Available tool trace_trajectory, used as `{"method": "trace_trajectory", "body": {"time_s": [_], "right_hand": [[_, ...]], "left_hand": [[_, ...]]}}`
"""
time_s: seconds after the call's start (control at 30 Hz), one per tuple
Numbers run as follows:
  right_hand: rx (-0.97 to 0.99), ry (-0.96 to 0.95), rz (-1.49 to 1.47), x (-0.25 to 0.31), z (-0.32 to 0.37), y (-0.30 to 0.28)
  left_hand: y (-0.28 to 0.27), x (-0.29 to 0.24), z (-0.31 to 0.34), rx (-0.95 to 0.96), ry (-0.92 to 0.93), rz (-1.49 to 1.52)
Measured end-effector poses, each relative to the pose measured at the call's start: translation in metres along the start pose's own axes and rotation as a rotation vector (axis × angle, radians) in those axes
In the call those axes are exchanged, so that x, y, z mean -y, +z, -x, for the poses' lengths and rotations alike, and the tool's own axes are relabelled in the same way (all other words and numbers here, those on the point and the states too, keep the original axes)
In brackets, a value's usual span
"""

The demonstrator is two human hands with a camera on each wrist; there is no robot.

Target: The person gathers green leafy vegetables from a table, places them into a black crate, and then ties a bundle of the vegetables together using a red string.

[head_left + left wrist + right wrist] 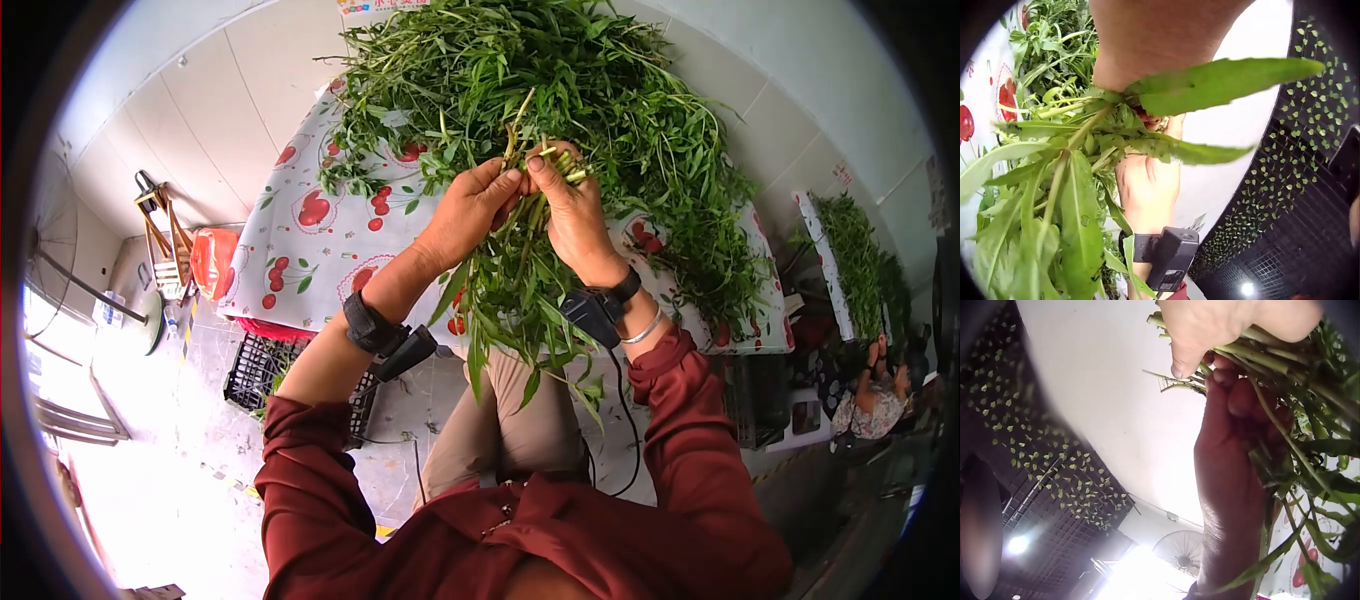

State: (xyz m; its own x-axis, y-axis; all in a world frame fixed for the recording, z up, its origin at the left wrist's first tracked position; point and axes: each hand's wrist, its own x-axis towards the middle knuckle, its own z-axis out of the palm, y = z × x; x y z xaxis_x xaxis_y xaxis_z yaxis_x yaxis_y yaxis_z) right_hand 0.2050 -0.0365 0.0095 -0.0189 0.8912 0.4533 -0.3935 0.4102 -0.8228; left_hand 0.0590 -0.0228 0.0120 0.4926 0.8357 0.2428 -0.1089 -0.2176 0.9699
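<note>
Maroon sleeves (312, 475) lead to my right hand (577, 218), gripping leafy stems (531, 222) (pale ends up), and my left hand (470, 208), pinching stalks (513, 138) alongside.

Likely produce workroom, heaped greens (520, 60), black crate (246, 372)

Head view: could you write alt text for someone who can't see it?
A person's left hand and right hand hold a bunch of leafy green stems, leaves hanging below, before a large heap of greens on a cherry-print tablecloth.
</note>
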Motion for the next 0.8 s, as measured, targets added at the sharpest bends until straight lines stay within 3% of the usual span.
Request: {"method": "trace_trajectory", "body": {"time_s": [0.4,0.6,0.8], "right_hand": [[-0.011,-0.024,0.004,-0.001,0.004,-0.002],[-0.084,0.034,0.024,0.001,0.005,0.0],[-0.062,0.101,-0.038,0.004,0.003,0.004]], "left_hand": [[-0.006,0.001,0.0,0.064,-0.092,0.022],[-0.011,-0.006,0.004,0.148,-0.112,-0.047],[-0.012,-0.01,0.005,0.103,-0.127,0.012]]}}
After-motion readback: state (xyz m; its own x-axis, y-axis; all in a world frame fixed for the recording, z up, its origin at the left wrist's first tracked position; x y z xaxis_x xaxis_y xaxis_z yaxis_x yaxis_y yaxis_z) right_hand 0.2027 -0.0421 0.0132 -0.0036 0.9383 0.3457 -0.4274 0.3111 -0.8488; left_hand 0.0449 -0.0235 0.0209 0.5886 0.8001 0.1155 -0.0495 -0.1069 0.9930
